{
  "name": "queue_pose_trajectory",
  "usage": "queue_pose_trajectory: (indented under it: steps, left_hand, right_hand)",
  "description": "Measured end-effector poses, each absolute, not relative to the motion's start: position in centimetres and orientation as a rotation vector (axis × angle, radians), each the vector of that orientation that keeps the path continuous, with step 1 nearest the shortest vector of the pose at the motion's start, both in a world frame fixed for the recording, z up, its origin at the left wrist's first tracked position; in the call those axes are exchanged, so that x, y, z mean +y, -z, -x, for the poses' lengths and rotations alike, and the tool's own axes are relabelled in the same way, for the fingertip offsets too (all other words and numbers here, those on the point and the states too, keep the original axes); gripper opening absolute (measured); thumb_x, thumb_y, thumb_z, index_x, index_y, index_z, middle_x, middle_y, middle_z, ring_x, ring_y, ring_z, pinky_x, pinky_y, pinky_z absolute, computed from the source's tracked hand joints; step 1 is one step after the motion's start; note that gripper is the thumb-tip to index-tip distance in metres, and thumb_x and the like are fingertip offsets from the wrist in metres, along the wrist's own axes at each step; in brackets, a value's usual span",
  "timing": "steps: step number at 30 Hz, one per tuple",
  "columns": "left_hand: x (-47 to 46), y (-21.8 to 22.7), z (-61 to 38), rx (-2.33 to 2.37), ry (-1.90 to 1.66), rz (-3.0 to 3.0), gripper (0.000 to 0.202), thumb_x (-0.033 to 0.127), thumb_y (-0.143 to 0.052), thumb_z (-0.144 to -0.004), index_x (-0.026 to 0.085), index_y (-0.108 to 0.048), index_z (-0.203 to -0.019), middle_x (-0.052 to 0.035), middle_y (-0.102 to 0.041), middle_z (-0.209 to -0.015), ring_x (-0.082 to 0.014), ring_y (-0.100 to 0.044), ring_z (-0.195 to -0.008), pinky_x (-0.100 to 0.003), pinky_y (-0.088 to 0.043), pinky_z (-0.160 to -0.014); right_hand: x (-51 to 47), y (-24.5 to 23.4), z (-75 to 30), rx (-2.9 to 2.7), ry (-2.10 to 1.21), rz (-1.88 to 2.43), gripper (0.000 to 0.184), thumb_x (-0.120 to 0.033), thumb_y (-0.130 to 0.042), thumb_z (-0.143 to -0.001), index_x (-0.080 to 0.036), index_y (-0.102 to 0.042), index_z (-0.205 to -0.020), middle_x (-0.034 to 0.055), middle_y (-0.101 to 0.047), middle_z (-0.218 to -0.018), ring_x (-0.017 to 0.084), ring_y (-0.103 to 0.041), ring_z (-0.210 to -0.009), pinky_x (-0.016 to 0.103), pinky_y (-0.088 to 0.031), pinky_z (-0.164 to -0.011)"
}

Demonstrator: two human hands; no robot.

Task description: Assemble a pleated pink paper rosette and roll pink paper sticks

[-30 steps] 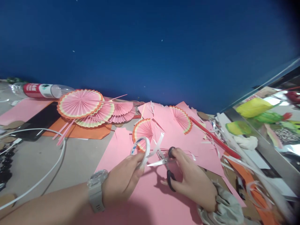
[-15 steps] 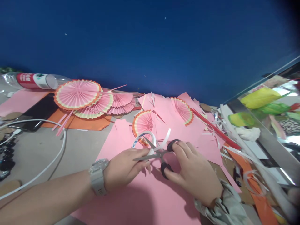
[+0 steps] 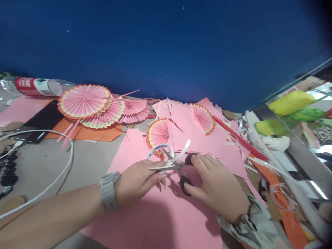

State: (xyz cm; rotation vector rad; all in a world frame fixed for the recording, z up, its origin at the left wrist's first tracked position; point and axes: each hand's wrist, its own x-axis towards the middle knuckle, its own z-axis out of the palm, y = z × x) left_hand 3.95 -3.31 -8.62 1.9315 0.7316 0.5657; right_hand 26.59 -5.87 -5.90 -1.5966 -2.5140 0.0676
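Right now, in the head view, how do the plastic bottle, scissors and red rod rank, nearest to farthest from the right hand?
1. Scissors, held in the right hand.
2. Red rod, beyond it, to the right.
3. Plastic bottle, far back left.

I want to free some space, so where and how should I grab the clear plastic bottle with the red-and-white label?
Grip the bottle around its labelled middle, probably best from above, squeezing across its width: it lies on its side, the dark blue panel rises behind it, and the round pink, orange-edged paper fan crowds its right end.
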Motion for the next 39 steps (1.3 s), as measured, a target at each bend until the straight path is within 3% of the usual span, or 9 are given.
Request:
queue_pose_trajectory:
  steps: [6,10,20,35,39]
  left_hand:
    - [-3.34,8.6,-3.94,0.777,-0.543,-1.964,0.043,0.03,-0.029,-0.096,0.02,-0.067,-0.078,-0.0011,-0.07,-0.08,-0.0158,-0.065,-0.081,-0.025,-0.046,-0.08]
    - [-3.38,8.71,-3.86,0.794,-0.558,-1.936,0.04,0.029,-0.03,-0.096,0.019,-0.065,-0.077,-0.0022,-0.07,-0.086,-0.0155,-0.065,-0.082,-0.024,-0.047,-0.078]
    - [-3.53,8.74,-3.8,0.736,-0.576,-1.897,0.034,0.027,-0.03,-0.096,0.018,-0.059,-0.081,-0.0025,-0.068,-0.077,-0.0121,-0.064,-0.066,-0.022,-0.049,-0.072]
    - [-3.54,8.61,-3.69,0.728,-0.578,-1.904,0.033,0.026,-0.029,-0.096,0.015,-0.056,-0.083,-0.0021,-0.066,-0.074,-0.0104,-0.061,-0.064,-0.021,-0.046,-0.072]
    - [-3.59,8.51,-3.8,0.742,-0.576,-1.949,0.035,0.027,-0.028,-0.097,0.015,-0.059,-0.083,-0.0026,-0.068,-0.075,-0.0123,-0.062,-0.069,-0.024,-0.045,-0.078]
  right_hand:
    - [-5.9,6.43,-26.49,-2.523,0.024,1.556,0.02,-0.038,-0.054,-0.078,-0.019,-0.053,-0.084,0.0047,-0.061,-0.078,0.024,-0.058,-0.076,0.035,-0.038,-0.068]
    - [-5.89,6.64,-26.46,-2.534,0.097,1.508,0.018,-0.037,-0.052,-0.08,-0.019,-0.054,-0.08,0.0033,-0.06,-0.071,0.022,-0.057,-0.071,0.033,-0.036,-0.067]
    - [-6.04,6.4,-26.89,-2.559,0.251,1.457,0.021,-0.037,-0.049,-0.084,-0.018,-0.053,-0.075,0.0021,-0.057,-0.064,0.021,-0.055,-0.064,0.032,-0.032,-0.063]
    - [-6.22,6.59,-27.08,-2.506,0.239,1.421,0.016,-0.03,-0.049,-0.085,-0.018,-0.055,-0.077,0.0007,-0.056,-0.061,0.019,-0.052,-0.06,0.03,-0.033,-0.062]
    - [-6.08,6.87,-26.81,-2.467,0.186,1.433,0.009,-0.026,-0.053,-0.081,-0.017,-0.054,-0.08,0.0026,-0.057,-0.066,0.02,-0.052,-0.065,0.03,-0.036,-0.062]
